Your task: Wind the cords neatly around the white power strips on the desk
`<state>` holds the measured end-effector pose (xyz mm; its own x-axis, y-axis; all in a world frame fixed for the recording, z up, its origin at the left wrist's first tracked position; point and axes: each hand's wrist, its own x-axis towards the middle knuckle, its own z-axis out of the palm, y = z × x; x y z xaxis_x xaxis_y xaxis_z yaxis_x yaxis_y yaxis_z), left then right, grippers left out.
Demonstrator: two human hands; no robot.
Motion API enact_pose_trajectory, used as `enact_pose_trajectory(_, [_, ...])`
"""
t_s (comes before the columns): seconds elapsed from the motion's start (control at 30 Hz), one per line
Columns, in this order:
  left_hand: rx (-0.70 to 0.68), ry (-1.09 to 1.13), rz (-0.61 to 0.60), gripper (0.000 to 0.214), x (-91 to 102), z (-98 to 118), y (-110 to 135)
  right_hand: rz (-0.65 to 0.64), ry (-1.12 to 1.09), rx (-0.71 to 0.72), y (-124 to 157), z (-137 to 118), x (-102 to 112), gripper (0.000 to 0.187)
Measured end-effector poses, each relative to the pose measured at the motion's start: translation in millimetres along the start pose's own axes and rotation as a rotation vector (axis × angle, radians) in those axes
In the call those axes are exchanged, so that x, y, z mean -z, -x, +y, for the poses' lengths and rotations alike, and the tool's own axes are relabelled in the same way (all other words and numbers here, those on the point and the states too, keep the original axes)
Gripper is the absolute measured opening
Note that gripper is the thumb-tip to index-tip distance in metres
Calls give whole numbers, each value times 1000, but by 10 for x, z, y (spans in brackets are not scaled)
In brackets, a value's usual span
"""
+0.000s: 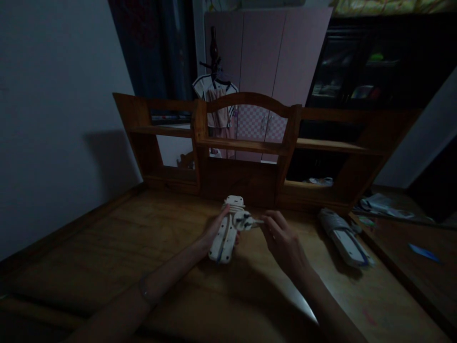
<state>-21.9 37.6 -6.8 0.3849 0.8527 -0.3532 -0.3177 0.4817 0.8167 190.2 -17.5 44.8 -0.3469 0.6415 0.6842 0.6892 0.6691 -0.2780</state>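
Observation:
A white power strip [220, 241] is held up over the wooden desk, its screw-dotted underside facing me. Several turns of its white cord [233, 208] wrap round the far part. My left hand [213, 229] grips the strip from the left side, with fingertips showing on the right edge. The three-pin plug [243, 220] lies against the strip, its dark prongs toward me. Just right of it, my right hand [280, 234] pinches the cord close to the plug.
A second power strip [344, 240], wound in grey cord, lies on the desk [171, 228] at the right. A wooden shelf unit [246, 146] stands along the back edge. The wall [60, 119] borders the left side. Farther right, a blue packet [424, 252] lies on another surface.

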Motion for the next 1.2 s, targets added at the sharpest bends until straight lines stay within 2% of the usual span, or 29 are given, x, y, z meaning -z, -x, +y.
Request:
enact_pose_trajectory(0.13, [8,-43,-69,72,-61,-23,59,128,-69,-135,-37,84,86,18])
enact_pose_trajectory(0.23, [-24,-81,-70,69,-100,-26,87,168,-71,-145,-21,118,96,17])
enact_pose_trajectory(0.37, [-146,-138,-46,64,-98,-54,83,150,-68,-74,37,109,28,16])
enact_pose_trajectory(0.47, [-238,-194,-21,58,-76,-81,79,87,-99,-35,63,93,-16,17])
enact_pose_trajectory(0.6, [-312,-276,12,51,-103,-53,142,35,-213,-86,55,56,-6,15])
enact_pose_trajectory(0.73, [-460,-511,131,51,-217,52,286,14,-304,-158,37,-3,22,15])
enact_pose_trajectory(0.83, [-563,-761,267,55,-292,115,378,14,-302,-130,33,-34,8,15])
enact_pose_trajectory(0.93, [-596,-986,319,56,-299,128,394,4,-294,-97,38,-50,-41,12])
enact_pose_trajectory(1.07, [-633,-1153,287,62,-213,117,313,-42,-293,-92,49,-72,-115,10])
enact_pose_trajectory(1.2, [-665,-1237,158,51,-118,147,270,-78,-334,-99,55,-99,-127,11])
